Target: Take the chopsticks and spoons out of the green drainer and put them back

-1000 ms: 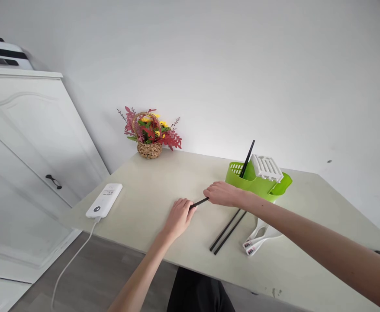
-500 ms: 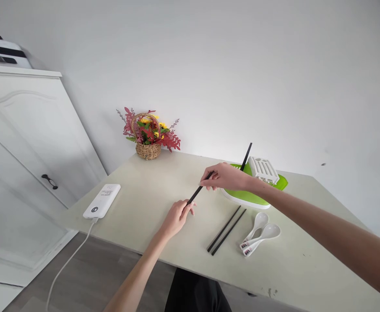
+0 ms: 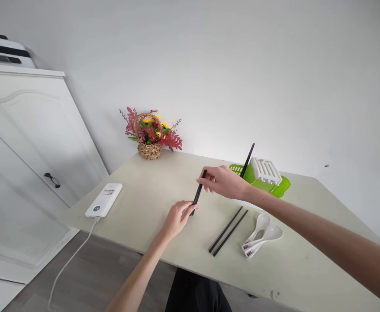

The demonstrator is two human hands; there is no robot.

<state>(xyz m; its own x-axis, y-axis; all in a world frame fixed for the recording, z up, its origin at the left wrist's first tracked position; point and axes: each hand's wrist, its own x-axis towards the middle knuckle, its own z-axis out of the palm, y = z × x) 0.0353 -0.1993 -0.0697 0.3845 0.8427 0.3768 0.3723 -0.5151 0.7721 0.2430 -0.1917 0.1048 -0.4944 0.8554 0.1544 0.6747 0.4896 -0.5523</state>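
Two hands: both on the held chopsticks [image 3: 199,193], which are black, slanted, and over the front-middle part of the tabletop [image 3: 138,203]; whether one stick or more is in the grip is hard to tell
Left hand [image 3: 177,216]: clamped on the lower part of the held chopsticks, between thumb and fingers, low over the tabletop
Right hand [image 3: 224,180]: pinched on the upper end of the held chopsticks, its forearm crossing in front of the green holder [image 3: 261,186]
Loose chopsticks [image 3: 228,232]: two black sticks lying nearly parallel and slightly apart on the tabletop, between the left hand and the spoons [image 3: 268,236]
Spoons: two, white, handles together toward the front edge, one partly over the other, just beside the loose chopsticks
Green holder: behind the spoons, partly hidden by the right hand and forearm
White slotted rack [image 3: 266,171]: tilted, on top of the green holder
Standing chopsticks [image 3: 248,159]: black, leaning up out of the green holder, their number unclear
Flower basket [image 3: 150,151]: woven, with red and yellow blooms, at the back by the wall
White power bank [image 3: 104,200]: flat at the left side, its cable [image 3: 71,258] plugged in and hanging over the edge
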